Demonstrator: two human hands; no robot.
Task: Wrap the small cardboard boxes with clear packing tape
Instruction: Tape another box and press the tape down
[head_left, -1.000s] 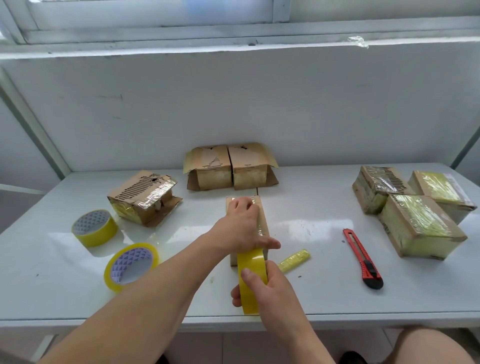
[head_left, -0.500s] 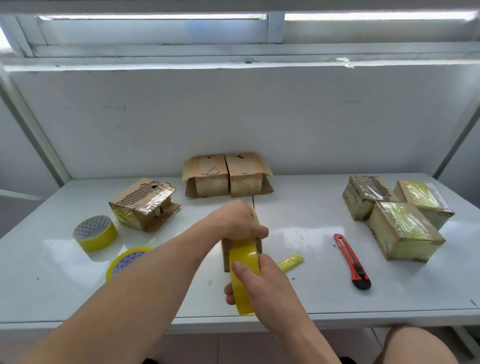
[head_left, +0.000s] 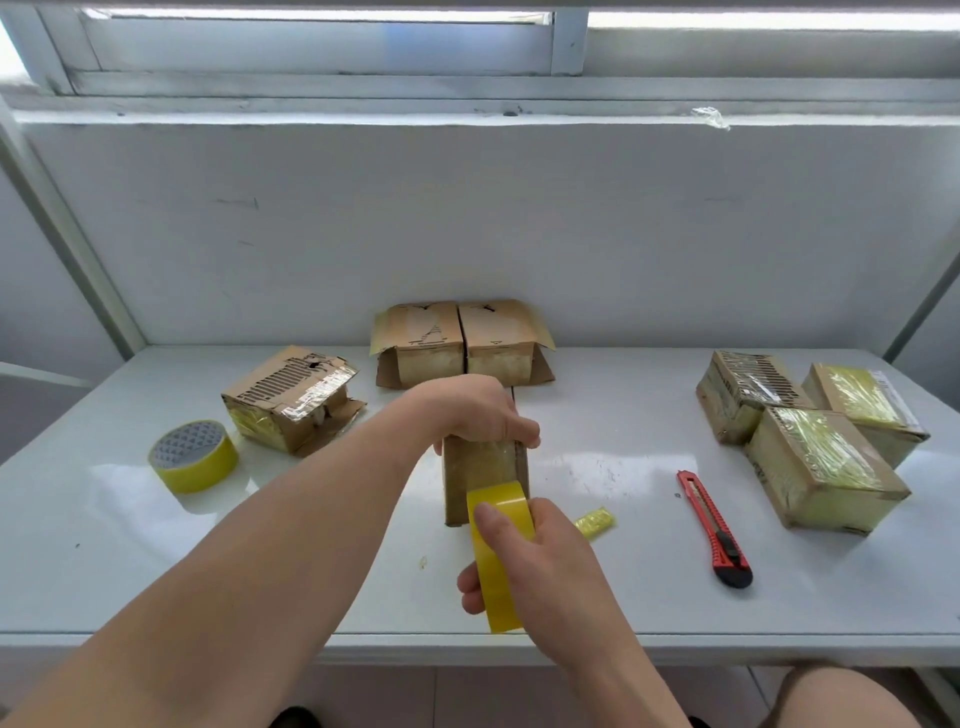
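A small cardboard box (head_left: 475, 480) stands upright at the table's middle. My left hand (head_left: 480, 413) grips its top end from above. Just in front of the box my right hand (head_left: 540, 566) holds a yellowish roll of tape (head_left: 496, 551), thumb on the roll's outer face. A shiny strip of tape runs down the box's near face to the roll. Three taped boxes (head_left: 810, 457) sit at the right. A torn box (head_left: 291, 400) lies at the back left, and two more boxes (head_left: 457, 343) stand against the wall.
A red utility knife (head_left: 714, 527) lies right of the hands. A crumpled scrap of tape (head_left: 595, 519) lies beside the box. Another tape roll (head_left: 195, 454) stands at the left. The white table's front edge (head_left: 779, 644) is close to me.
The box was tipped up from lying flat to standing on end. My right hand drew the roll back toward me, pulling tape down the near face. My left arm now hides a second left roll.
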